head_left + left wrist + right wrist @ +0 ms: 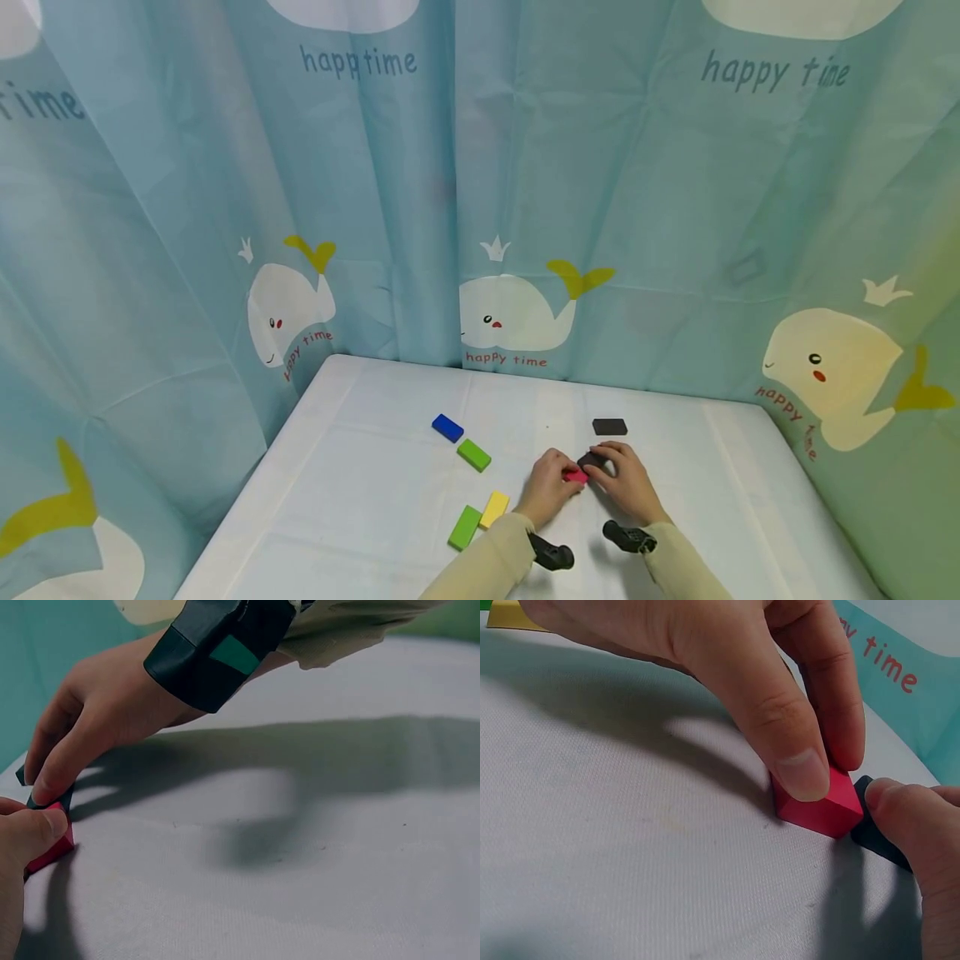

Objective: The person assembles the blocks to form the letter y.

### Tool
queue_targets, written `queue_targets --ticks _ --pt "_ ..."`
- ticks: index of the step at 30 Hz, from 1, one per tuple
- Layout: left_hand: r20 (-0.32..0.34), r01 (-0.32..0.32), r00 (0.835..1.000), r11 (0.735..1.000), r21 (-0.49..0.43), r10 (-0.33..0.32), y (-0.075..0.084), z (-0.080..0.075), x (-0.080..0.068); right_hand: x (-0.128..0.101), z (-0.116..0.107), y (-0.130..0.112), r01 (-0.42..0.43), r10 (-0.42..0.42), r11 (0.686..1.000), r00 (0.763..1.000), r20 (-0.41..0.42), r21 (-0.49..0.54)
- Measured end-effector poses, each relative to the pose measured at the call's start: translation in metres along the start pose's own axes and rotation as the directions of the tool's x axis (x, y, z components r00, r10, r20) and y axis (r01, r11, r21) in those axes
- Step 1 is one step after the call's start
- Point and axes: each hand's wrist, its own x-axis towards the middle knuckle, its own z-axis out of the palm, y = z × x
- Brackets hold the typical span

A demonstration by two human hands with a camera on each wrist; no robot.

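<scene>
Pinching a red block (576, 476) between thumb and fingers, a person's left hand (550, 486) meets the right hand (624, 481), which grips a black block (592, 461), at the lower centre of the head view. The red block is a vivid pinkish red, rectangular, with flat faces and crisp edges; right of centre in the right wrist view, one of its faces is lit and part of it is covered by the left thumb. The black block is dark and rectangular, its surface largely hidden by the right hand's thumb and fingers, with one corner showing at lower right in the same view. The red block sits at the left hand's fingertips and the black one at the right hand's, the two close together between the hands and set at an angle; whether their sides touch cannot be made out. Just above the right hand in the head view, a second black block (610, 427) lies flat on the white table (360, 500). Left of the hands lie a blue block (447, 428), an upper green block (474, 455), a yellow block (494, 509) and a lower green block (464, 527). Behind, a pale blue curtain (555, 167) printed with whales fills the upper frame.
</scene>
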Motion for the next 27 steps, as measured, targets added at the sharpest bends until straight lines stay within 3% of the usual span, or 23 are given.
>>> queue_targets --ticks 12,19,27 --pt "0.034 0.041 0.999 0.999 -0.008 -0.041 -0.0008 0.0017 0.0018 0.0005 0.0016 -0.0031 -0.03 0.03 1.0 0.999 0.034 0.006" --pt "0.052 0.086 0.995 0.995 -0.045 -0.084 0.0006 0.0008 0.0011 -0.0014 0.0019 -0.0026 -0.001 0.001 1.0 1.0 0.023 0.003" --pt "0.048 0.067 0.997 0.997 -0.036 -0.065 0.0028 -0.0039 0.0002 -0.0009 0.003 -0.0005 0.004 -0.005 1.0 1.0 0.03 0.022"
